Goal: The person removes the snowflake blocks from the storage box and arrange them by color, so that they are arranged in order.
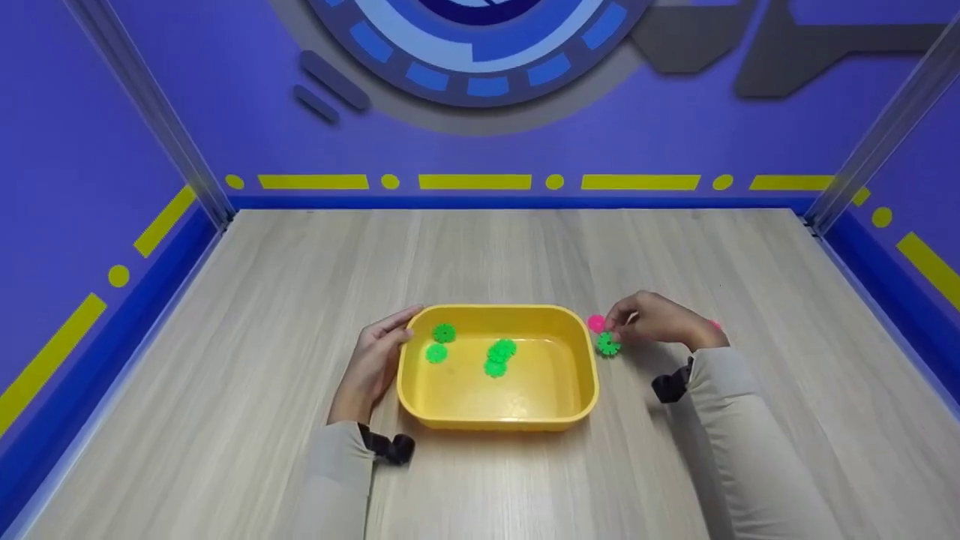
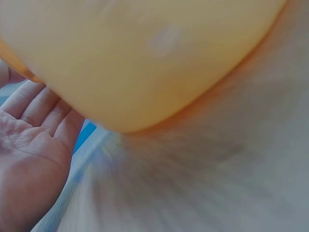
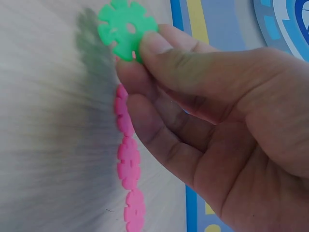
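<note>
Where right hand (image 3: pixel 231 121) pinches, green disc (image 3: pixel 121 36), notched

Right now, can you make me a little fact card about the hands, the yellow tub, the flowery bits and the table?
Left hand: touches the left side of the yellow tub
Right hand: pinches a notched green disc
Inside the tub: loose green discs, some overlapping
Pink discs: in a row outside the tub, partly hidden by the right hand
Table: pale, wood-grained
Back wall: bluish purple, with yellow bars and dots
</note>
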### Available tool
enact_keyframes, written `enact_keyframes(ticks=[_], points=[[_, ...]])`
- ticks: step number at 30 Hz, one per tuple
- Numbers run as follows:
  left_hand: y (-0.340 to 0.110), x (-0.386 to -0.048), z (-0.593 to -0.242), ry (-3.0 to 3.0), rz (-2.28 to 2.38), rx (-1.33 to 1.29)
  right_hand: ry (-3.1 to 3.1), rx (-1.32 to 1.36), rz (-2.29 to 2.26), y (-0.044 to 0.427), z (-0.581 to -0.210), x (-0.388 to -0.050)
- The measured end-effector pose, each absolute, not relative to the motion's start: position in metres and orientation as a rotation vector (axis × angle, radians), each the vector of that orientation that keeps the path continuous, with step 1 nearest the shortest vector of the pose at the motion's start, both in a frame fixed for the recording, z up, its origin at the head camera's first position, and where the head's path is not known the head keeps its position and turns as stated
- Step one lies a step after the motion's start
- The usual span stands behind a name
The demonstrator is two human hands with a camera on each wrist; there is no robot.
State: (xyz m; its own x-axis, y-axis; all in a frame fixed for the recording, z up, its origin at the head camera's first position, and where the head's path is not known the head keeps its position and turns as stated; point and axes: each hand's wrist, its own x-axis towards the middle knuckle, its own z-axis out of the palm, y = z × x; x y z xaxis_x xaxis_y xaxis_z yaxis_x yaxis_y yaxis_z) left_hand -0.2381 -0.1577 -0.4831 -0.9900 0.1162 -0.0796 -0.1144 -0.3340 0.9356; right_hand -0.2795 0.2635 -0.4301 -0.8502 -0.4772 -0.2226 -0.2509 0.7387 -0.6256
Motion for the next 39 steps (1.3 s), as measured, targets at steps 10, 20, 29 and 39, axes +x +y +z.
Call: enact_keyframes(ticks=[10, 20, 29, 39], points=[[-0.159, -0.238, -0.484, 1.757, 2.437, 0.043, 2.541, -0.561, -0.882, 0.262, -0.438, -0.278], [-0.158, -0.239, -0.486, 1.730, 2.449, 0.019, 2.536, -0.514, -0.868, 0.259, -0.441, -0.278], [-0.159, -0.239, -0.485, 1.727, 2.449, 0.020, 2.524, -0.514, -0.872, 0.256, -0.439, -0.280], [-0.159, -0.239, -0.484, 1.720, 2.438, 0.042, 2.544, -0.505, -0.842, 0.257, -0.441, -0.279]])
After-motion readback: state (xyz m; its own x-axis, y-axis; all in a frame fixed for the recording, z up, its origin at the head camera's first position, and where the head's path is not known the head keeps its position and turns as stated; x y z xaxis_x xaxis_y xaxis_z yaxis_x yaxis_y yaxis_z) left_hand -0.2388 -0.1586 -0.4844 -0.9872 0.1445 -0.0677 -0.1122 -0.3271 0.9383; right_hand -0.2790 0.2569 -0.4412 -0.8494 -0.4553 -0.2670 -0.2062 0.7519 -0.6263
